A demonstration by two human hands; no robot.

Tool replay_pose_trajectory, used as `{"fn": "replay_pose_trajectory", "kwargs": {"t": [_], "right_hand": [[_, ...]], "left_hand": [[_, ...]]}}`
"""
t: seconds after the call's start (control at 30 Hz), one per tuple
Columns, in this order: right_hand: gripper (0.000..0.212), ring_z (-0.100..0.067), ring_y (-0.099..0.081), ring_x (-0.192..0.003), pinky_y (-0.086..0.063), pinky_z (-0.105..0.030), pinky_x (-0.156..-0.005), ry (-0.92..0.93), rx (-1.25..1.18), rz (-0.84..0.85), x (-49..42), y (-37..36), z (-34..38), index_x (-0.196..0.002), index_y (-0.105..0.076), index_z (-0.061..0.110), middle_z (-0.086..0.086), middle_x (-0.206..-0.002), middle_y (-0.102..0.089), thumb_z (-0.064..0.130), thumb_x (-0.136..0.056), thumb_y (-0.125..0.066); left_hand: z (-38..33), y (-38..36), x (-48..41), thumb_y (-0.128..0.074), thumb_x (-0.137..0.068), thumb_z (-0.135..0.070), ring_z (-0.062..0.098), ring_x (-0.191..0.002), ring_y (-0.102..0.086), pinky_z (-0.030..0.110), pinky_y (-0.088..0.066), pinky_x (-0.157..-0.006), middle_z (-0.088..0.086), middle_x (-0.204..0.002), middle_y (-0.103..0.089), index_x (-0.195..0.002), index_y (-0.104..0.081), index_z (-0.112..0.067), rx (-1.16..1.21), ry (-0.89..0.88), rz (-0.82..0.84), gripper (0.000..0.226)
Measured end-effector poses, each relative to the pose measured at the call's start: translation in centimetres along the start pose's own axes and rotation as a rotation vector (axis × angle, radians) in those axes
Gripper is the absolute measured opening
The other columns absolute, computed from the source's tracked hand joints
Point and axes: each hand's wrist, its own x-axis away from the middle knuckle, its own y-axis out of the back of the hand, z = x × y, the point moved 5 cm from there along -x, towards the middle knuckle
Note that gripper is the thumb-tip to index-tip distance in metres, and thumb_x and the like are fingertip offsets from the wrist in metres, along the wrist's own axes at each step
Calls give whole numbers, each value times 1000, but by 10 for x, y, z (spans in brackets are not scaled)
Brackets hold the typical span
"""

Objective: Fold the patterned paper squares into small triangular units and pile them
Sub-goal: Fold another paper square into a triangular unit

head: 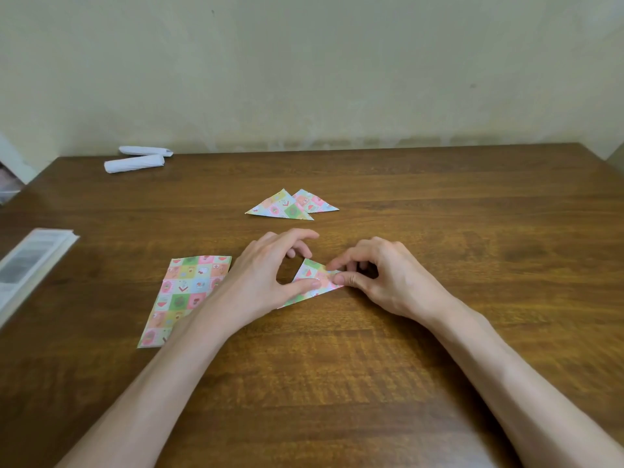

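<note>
A patterned paper folded into a triangle (312, 276) lies flat on the wooden table (337, 366) between my hands. My left hand (266, 275) presses its thumb down on the triangle's middle, fingers arched above. My right hand (378, 275) pinches the triangle's right corner between thumb and forefinger. Two finished triangular units (287, 206) lie overlapping farther back at the centre. A stack of flat patterned paper (184, 295) lies to the left, partly under my left forearm.
Two white rolled papers (135, 162) lie at the table's back left corner. A book or booklet (30, 265) sits at the left edge. A pale wall stands behind the table.
</note>
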Motion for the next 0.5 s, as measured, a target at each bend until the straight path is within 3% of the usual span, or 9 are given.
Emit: {"fn": "replay_pose_trajectory", "kwargs": {"t": [0.3, 0.5], "right_hand": [[16, -6, -54, -88, -47, -31, -83, -31, -3, -18, 1, -1, 0, -108, -78, 39, 16, -83, -65, 40, -92, -75], [13, -5, -51, -88, -39, -25, -79, -46, -5, -13, 2, -2, 2, -107, -75, 40, 15, -80, -62, 35, -95, -72]], "left_hand": [[0, -1, -1, -78, -84, -49, 0, -106, -51, 38, -45, -100, -29, -110, -59, -134, -51, -45, 7, -7, -5, 57], [0, 0, -2, -78, -84, -49, 2, -103, -51, 33, -45, -95, -26, -108, -62, -119, -63, -44, 30, -29, -18, 38]]}}
